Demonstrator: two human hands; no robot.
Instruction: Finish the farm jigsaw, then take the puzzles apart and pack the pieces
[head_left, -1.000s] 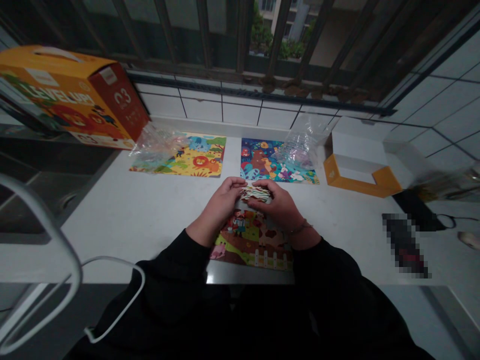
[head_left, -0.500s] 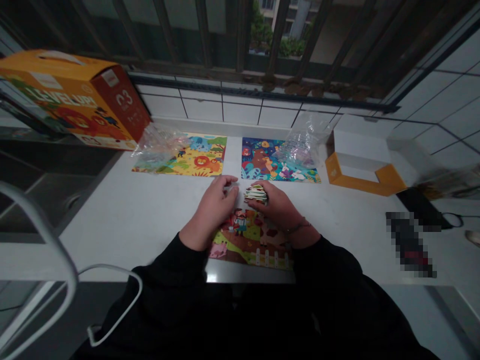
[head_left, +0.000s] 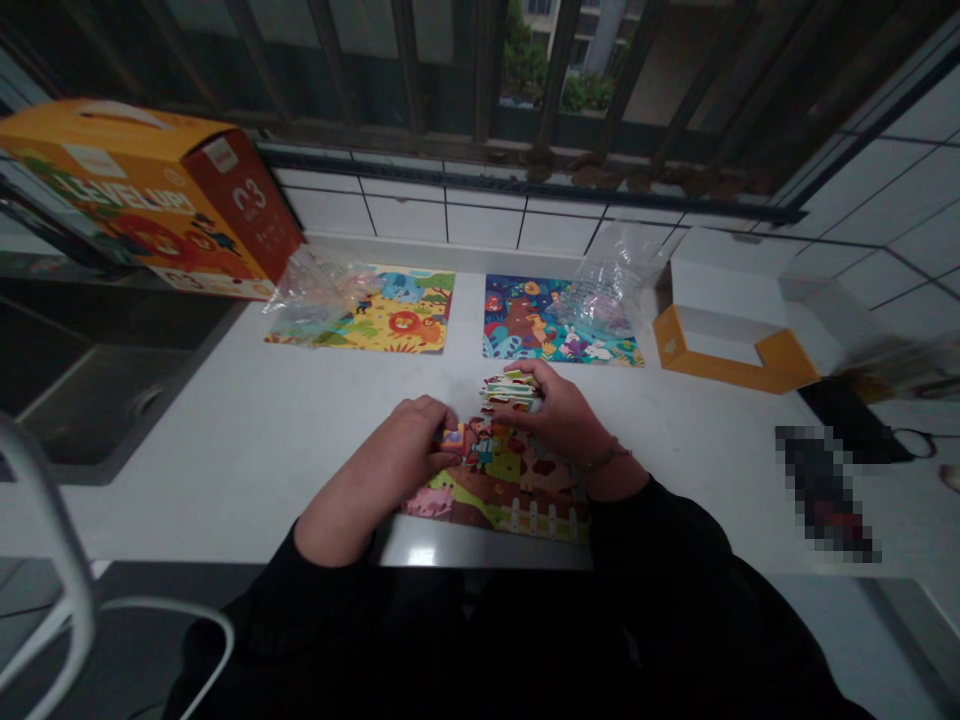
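Note:
A farm-scene jigsaw puzzle lies on the counter right in front of me, showing a farmer, a pig and a white fence. My left hand pinches a puzzle piece with a purple and orange print at the puzzle's upper left edge. Whether that piece touches the others I cannot tell. Above the puzzle, my right hand is closed around a stack of puzzle pieces, seen edge-on, with thumb and fingers on either side. The right hand and forearm cover the puzzle's upper right part.
Two picture sheets, one yellow and one blue, lie behind, partly under clear plastic bags. An orange carton stands back left beside a sink. At right are an open box and a black item.
My left hand has moved left and toward me, down to the puzzle's upper left, and a piece now shows in its fingers. The right hand still holds the stack, almost in place.

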